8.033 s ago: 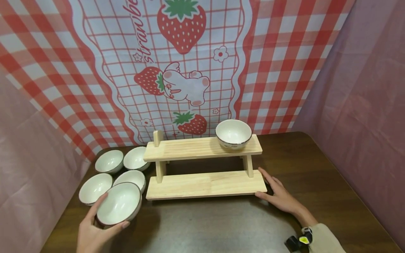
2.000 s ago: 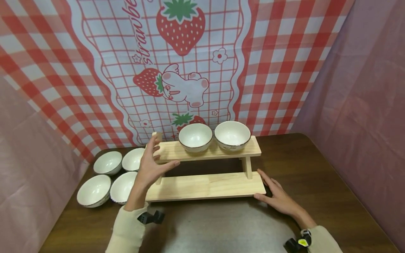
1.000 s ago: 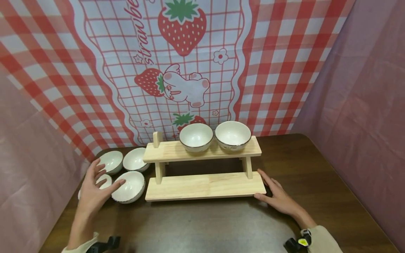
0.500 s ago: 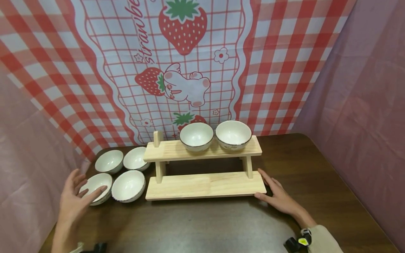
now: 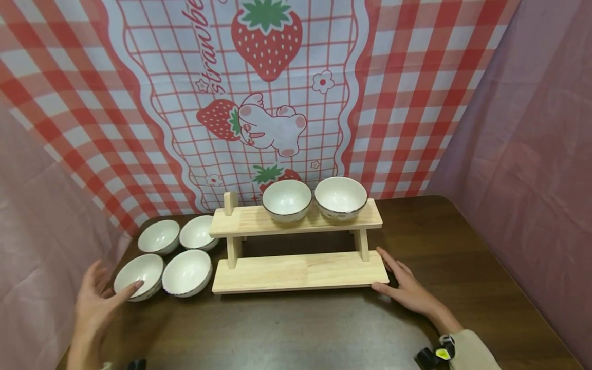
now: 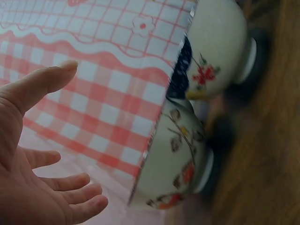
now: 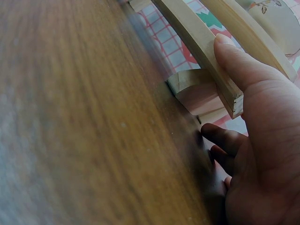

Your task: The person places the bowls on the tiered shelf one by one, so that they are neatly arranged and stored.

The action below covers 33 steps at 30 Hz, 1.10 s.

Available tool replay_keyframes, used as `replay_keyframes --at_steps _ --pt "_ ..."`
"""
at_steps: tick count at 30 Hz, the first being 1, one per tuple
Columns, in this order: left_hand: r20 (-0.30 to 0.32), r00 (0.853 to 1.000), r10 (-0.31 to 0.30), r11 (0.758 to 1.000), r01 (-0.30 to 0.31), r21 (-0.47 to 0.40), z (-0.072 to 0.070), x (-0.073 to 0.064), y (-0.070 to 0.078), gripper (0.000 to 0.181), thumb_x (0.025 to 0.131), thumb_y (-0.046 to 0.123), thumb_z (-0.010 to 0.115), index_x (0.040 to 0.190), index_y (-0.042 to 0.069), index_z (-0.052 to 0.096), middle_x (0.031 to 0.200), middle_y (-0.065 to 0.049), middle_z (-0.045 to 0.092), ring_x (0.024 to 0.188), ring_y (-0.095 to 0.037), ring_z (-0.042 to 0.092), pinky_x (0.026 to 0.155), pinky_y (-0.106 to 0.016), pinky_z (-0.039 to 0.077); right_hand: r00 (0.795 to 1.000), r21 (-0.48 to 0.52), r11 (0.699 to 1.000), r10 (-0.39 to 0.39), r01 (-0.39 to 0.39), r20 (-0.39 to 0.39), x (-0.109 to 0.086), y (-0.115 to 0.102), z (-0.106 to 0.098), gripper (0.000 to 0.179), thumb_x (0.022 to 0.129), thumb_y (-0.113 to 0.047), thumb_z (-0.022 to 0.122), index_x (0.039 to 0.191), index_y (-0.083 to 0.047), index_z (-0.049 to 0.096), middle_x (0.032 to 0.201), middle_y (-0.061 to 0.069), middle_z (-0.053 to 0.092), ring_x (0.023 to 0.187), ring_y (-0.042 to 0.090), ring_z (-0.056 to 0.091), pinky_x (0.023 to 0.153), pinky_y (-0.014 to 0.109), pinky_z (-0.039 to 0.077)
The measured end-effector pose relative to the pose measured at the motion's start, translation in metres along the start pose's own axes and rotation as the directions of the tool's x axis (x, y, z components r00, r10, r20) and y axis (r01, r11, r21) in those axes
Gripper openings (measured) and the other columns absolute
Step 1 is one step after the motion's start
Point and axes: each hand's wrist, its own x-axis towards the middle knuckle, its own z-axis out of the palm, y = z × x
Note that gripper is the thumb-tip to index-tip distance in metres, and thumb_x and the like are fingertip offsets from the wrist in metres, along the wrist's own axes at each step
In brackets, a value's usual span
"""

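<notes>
Head view, clock directions from the wooden stand [image 5: 300, 271]: first bowl [image 5: 287, 200] at twelve o'clock and second bowl [image 5: 340, 198] at one, both on the upper board [image 5: 242, 221]; four more bowls [image 5: 187, 272] on the table [image 5: 287, 331] at nine. Left hand [image 5: 94, 307], wide and empty, hangs between eight and nine, beside the nearest bowl [image 5: 139, 272]; right hand [image 5: 409, 289], also wide, touches the lower board's end [image 5: 376, 272] at four.

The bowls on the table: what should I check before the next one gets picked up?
1. Nearest bowl upright: ok.
2. Left hand holding that bowl: not ok, its fingers are apart from it.
3. Right hand at the lower shelf's right end: ok.
4. Top shelf has room left of its two bowls: ok.
5. Shelves steady: cannot tell.
</notes>
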Motion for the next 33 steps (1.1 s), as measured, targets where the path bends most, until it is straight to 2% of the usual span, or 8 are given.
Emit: replay_keyframes --at_steps 1,4,6,8,20,26,31,33 --pt "0.004 1.000 -0.010 1.000 0.010 -0.002 -0.001 0.001 -0.002 0.104 0.086 0.017 0.077 0.162 0.017 0.005 0.165 -0.024 0.018 0.145 -0.047 0.031 0.091 0.005 0.031 1.000 0.000 1.000 0.002 -0.002 0.001 0.000 0.000 0.000 0.090 0.090 -0.034 0.074 0.160 -0.017 0.022 0.155 0.028 0.040 0.137 0.055 0.030 0.098 0.077 0.033" --pt "0.010 0.999 -0.037 0.999 0.038 -0.019 -0.001 0.003 -0.009 0.105 0.087 0.019 0.077 0.162 0.016 0.003 0.167 -0.022 0.012 0.145 -0.050 0.028 0.115 -0.014 0.032 1.000 -0.003 1.000 0.011 -0.011 0.003 0.000 0.000 0.000 0.090 0.090 -0.035 0.073 0.161 -0.017 0.021 0.156 0.028 0.039 0.138 0.055 0.029 0.098 0.078 0.032" --pt "0.004 0.999 -0.049 0.999 0.049 -0.019 -0.001 0.005 -0.014 0.105 0.087 0.020 0.077 0.162 0.015 0.003 0.167 -0.022 0.012 0.146 -0.050 0.027 0.124 -0.037 0.029 1.000 -0.008 1.000 0.015 -0.015 0.005 0.000 0.000 0.000 0.090 0.090 -0.036 0.073 0.161 -0.018 0.021 0.156 0.027 0.038 0.138 0.055 0.029 0.098 0.078 0.032" --pt "-0.004 0.999 -0.053 0.999 0.053 -0.011 -0.001 0.006 -0.018 0.106 0.086 0.020 0.077 0.162 0.015 0.004 0.167 -0.022 0.012 0.146 -0.051 0.026 0.122 -0.058 0.025 1.000 -0.011 1.000 0.017 -0.017 0.008 0.000 -0.001 0.000 0.090 0.090 -0.036 0.073 0.161 -0.018 0.020 0.157 0.027 0.037 0.138 0.055 0.029 0.098 0.078 0.033" --pt "-0.007 0.998 -0.063 0.992 0.063 0.111 -0.001 0.011 -0.031 0.107 0.085 0.028 0.078 0.161 0.008 0.005 0.163 -0.030 0.021 0.141 -0.048 0.032 0.116 -0.058 0.030 1.000 -0.010 1.000 0.021 -0.020 0.013 0.000 0.001 0.000 0.089 0.091 -0.036 0.072 0.161 -0.018 0.020 0.158 0.027 0.036 0.139 0.055 0.029 0.098 0.078 0.032" --pt "0.009 0.998 -0.068 0.992 0.067 0.110 0.004 0.012 -0.040 0.106 0.086 0.028 0.077 0.161 0.004 0.005 0.155 -0.037 0.028 0.137 -0.046 0.035 0.108 -0.046 0.034 1.000 -0.007 1.000 0.026 -0.026 0.012 0.000 0.002 0.000 0.089 0.090 -0.037 0.072 0.161 -0.019 0.020 0.158 0.026 0.036 0.138 0.054 0.029 0.098 0.078 0.032" --pt "0.020 0.999 -0.049 0.994 0.047 0.098 0.008 0.015 -0.048 0.106 0.086 0.023 0.077 0.159 0.000 0.004 0.152 -0.040 0.029 0.136 -0.048 0.034 0.105 -0.047 0.034 1.000 -0.001 1.000 0.018 -0.018 0.011 0.000 0.002 0.000 0.089 0.090 -0.035 0.073 0.161 -0.019 0.020 0.158 0.026 0.036 0.138 0.055 0.029 0.098 0.078 0.033" --pt "0.021 0.999 -0.032 0.996 0.030 0.089 0.010 0.016 -0.051 0.105 0.085 0.019 0.077 0.159 -0.003 0.006 0.150 -0.041 0.030 0.135 -0.049 0.035 0.101 -0.039 0.037 1.000 -0.003 1.000 0.018 -0.018 0.012 0.000 0.001 0.000 0.089 0.090 -0.035 0.072 0.161 -0.019 0.020 0.158 0.026 0.036 0.138 0.054 0.029 0.098 0.078 0.033"
